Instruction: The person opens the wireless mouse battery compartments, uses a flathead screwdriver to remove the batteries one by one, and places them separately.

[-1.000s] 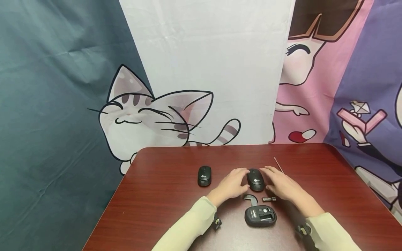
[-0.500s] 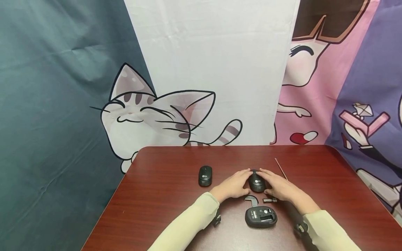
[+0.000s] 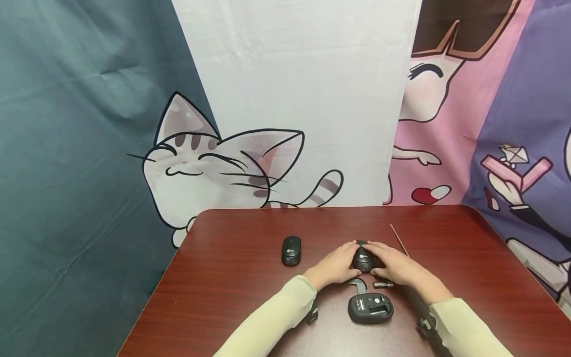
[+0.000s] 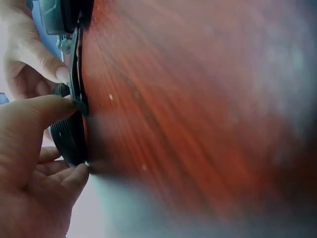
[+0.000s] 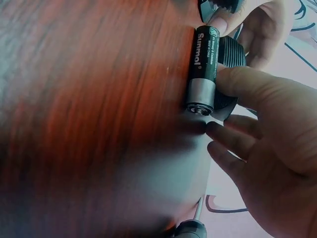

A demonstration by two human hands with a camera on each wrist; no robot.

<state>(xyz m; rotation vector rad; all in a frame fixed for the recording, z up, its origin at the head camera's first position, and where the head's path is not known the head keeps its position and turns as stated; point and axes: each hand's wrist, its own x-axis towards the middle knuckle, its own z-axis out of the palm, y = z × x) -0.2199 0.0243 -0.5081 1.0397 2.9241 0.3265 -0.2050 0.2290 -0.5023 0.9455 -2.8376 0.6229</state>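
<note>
Both hands are at a black computer mouse standing right side up on the table. My left hand grips its left side, with fingers at the far end and thumb at the near end. From the right, my right hand grips it the same way. In the wrist views, ribbed sides of the mouse show between the fingers. Just nearer lie a loose battery cover, partly behind the left thumb, and a battery close by the right thumb. A second mouse lies upside down, its battery bay exposed.
Another black mouse stands farther left on the reddish-brown table. Beyond the right hand lies a screwdriver, its thin shaft pointing away. A cartoon-printed cloth hangs behind the table's far edge.
Both hands have closed in on the mouse from its two sides, and their fingertips now nearly meet at its far end. The other things have stayed in place.
</note>
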